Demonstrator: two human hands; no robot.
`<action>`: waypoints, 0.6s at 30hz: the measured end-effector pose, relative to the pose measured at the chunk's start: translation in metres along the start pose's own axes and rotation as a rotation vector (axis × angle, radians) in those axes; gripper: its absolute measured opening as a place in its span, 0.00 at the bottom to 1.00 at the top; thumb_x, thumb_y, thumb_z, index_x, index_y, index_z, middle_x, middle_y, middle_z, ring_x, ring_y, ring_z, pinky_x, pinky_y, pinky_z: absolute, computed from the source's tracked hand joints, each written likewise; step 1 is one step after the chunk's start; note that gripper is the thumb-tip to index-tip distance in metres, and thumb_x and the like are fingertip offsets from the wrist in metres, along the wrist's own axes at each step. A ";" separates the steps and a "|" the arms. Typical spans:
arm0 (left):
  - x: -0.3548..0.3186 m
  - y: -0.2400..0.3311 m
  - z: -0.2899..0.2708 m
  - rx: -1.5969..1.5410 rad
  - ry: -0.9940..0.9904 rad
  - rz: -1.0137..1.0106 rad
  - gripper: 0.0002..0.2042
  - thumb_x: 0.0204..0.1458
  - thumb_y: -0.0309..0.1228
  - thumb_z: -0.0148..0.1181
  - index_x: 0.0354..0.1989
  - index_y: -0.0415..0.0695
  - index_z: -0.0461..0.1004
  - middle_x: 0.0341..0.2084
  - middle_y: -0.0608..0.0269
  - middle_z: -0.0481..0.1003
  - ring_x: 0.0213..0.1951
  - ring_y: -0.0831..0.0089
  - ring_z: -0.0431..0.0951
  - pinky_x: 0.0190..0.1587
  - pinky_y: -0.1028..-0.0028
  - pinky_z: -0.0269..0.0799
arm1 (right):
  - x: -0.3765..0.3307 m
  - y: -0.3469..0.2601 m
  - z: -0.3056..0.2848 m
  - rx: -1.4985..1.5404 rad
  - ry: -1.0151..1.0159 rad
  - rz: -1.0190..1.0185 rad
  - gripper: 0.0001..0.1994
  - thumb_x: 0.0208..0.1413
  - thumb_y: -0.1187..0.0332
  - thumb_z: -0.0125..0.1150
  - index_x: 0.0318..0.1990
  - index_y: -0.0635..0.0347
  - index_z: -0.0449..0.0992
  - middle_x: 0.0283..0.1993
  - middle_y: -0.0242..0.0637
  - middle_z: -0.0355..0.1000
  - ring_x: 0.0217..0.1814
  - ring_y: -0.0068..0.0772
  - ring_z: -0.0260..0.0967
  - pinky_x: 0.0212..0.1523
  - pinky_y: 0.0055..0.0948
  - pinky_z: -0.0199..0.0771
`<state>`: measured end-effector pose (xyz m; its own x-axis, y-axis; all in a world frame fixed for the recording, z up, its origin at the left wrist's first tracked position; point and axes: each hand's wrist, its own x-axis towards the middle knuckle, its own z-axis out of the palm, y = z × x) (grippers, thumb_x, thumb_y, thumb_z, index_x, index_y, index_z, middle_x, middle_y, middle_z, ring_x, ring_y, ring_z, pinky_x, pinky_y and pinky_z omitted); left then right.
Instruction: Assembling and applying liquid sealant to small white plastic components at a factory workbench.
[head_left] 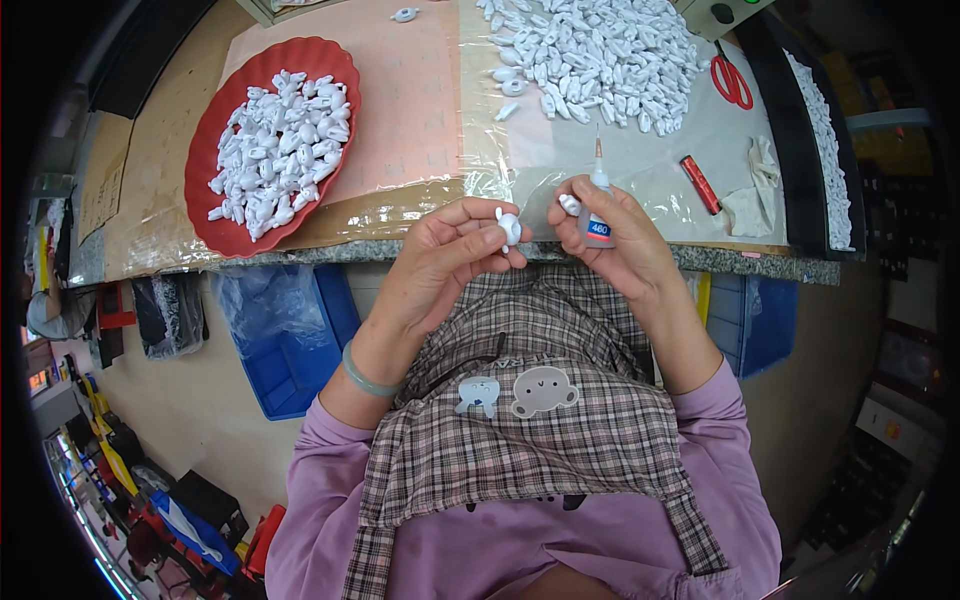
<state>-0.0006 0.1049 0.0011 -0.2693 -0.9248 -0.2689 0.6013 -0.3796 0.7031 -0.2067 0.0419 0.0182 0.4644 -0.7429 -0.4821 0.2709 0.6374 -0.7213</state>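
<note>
Right at the counter edge, left hand [440, 255] pinches a small white plastic piece [509, 227] up at its fingertips, turned toward the needle-tipped glue bottle [597, 205]. Right hand [610, 235] grips that bottle upright plus another white bit [569, 204], probably so both parts sit close for joining.

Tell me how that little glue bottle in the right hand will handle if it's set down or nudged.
The glue bottle is slim with a long thin nozzle, so it would probably tip if stood upright and bumped. It looks like light plastic, pinched easily in the right hand alongside a small white part. Lying down, its round body may roll.
</note>
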 end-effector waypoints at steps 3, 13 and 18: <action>0.000 0.000 0.000 -0.002 0.011 -0.011 0.13 0.56 0.27 0.57 0.48 0.36 0.71 0.39 0.52 0.77 0.35 0.72 0.79 0.40 0.79 0.76 | -0.004 -0.004 0.004 0.013 0.000 -0.006 0.11 0.59 0.64 0.57 0.42 0.64 0.72 0.32 0.35 0.73 0.27 0.19 0.69 0.28 0.17 0.68; -0.001 0.001 0.003 -0.012 0.015 -0.024 0.11 0.55 0.25 0.57 0.46 0.37 0.71 0.39 0.52 0.77 0.36 0.70 0.80 0.40 0.78 0.76 | -0.013 -0.003 0.005 -0.326 -0.005 -0.137 0.07 0.57 0.68 0.60 0.33 0.61 0.72 0.24 0.36 0.72 0.17 0.18 0.65 0.19 0.16 0.65; -0.001 0.000 0.006 0.004 0.012 -0.010 0.11 0.55 0.23 0.57 0.46 0.37 0.71 0.38 0.54 0.77 0.37 0.70 0.80 0.40 0.77 0.77 | -0.016 0.002 0.013 -0.380 0.024 -0.247 0.05 0.57 0.70 0.59 0.35 0.63 0.74 0.24 0.34 0.72 0.19 0.17 0.65 0.20 0.14 0.65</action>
<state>-0.0046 0.1061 0.0051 -0.2661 -0.9213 -0.2836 0.5954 -0.3885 0.7033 -0.2029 0.0580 0.0310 0.4042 -0.8707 -0.2801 0.0402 0.3228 -0.9456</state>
